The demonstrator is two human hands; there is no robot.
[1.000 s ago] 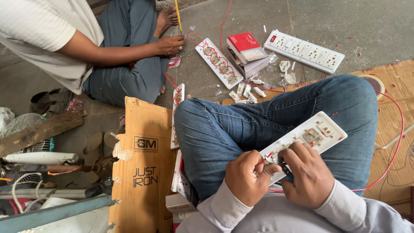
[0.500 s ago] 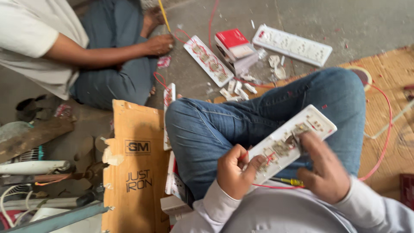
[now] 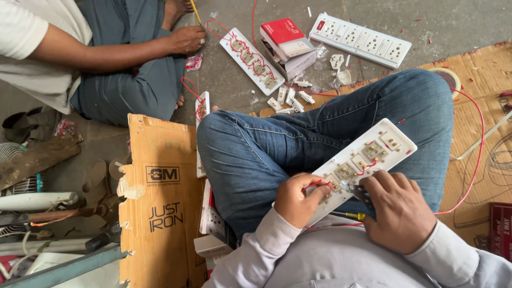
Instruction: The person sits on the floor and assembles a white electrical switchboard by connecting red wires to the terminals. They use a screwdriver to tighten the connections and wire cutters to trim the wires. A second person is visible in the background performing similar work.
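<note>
At the far left a co-worker sits on the floor [image 3: 224,85], and the co-worker's hand [image 3: 186,38] rests near an opened white socket strip [image 3: 252,61] threaded with red wire. In front of that lies a torn brown cardboard box [image 3: 157,202], with pipes and scrap beside it. Further right, a red-and-white carton [image 3: 288,42], loose white plugs and switch pieces [image 3: 290,98] and a finished white power strip [image 3: 361,40] lie on the floor. The person sits cross-legged in blue jeans, and the white strip backplate [image 3: 392,141] rests slantwise across the lap, its wiring side up. The left hand [image 3: 300,200] is closed around the lower end of the backplate, pinching a short red wire [image 3: 314,184] against it. The right hand [image 3: 397,210] is curled around a dark tool [image 3: 361,193], seemingly pliers, with its tip at the sockets; a yellow-handled screwdriver [image 3: 349,215] pokes out beneath the plate. A long red lead [image 3: 477,160] loops away over the cardboard mat [image 3: 480,74] at the right. Judging by this, the wiring of the sockets is the step in hand, roughly midway, since only some terminals carry links. The next move calls for seating the wire end in its terminal while the left hand holds the plate steady, without nicking the insulation.
</note>
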